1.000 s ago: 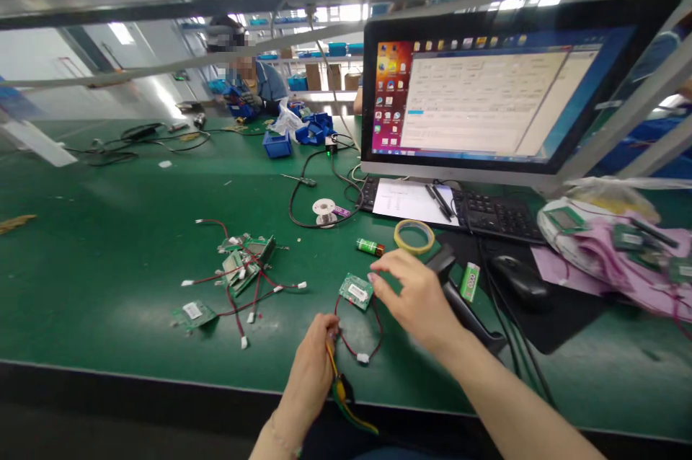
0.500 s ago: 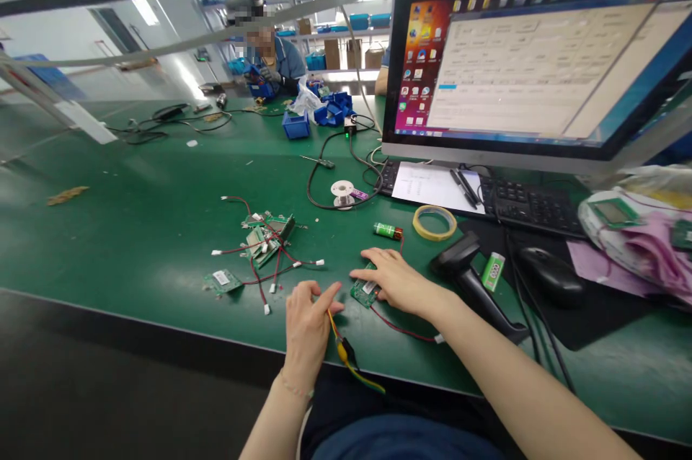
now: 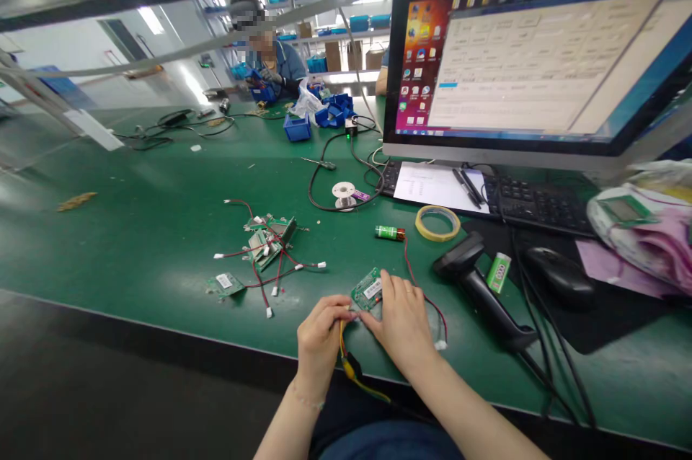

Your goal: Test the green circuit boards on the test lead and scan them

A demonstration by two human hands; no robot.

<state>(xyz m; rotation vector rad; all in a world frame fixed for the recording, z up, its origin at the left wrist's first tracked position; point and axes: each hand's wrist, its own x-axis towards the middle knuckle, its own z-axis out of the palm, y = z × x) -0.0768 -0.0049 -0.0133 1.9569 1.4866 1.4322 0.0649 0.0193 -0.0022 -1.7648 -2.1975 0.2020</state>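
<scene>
A green circuit board (image 3: 368, 290) with a white barcode label lies near the table's front edge. My right hand (image 3: 404, 319) grips its right side, fingers over the edge and thumb by the near side. My left hand (image 3: 323, 330) is closed in a pinch on a wire lead (image 3: 344, 345) at the board's near left corner. Whether the lead's tip touches the board is hidden by my fingers. Yellow and black clips (image 3: 351, 368) hang along the lead below. A green battery (image 3: 389, 233) with a red wire lies beyond the board.
Left of my hands lies a pile of circuit boards (image 3: 264, 247) with white-plugged wires, beside a single board (image 3: 225, 285). To the right are yellow tape (image 3: 437, 223), a barcode scanner (image 3: 481, 287), a second battery (image 3: 498, 272) and a mouse (image 3: 559, 277). A monitor (image 3: 530, 150) stands behind; a co-worker (image 3: 286, 63) sits opposite.
My left hand has moved right, bringing the wire lead to the board. My right hand has drawn back toward me and turned, now gripping the board's right side.
</scene>
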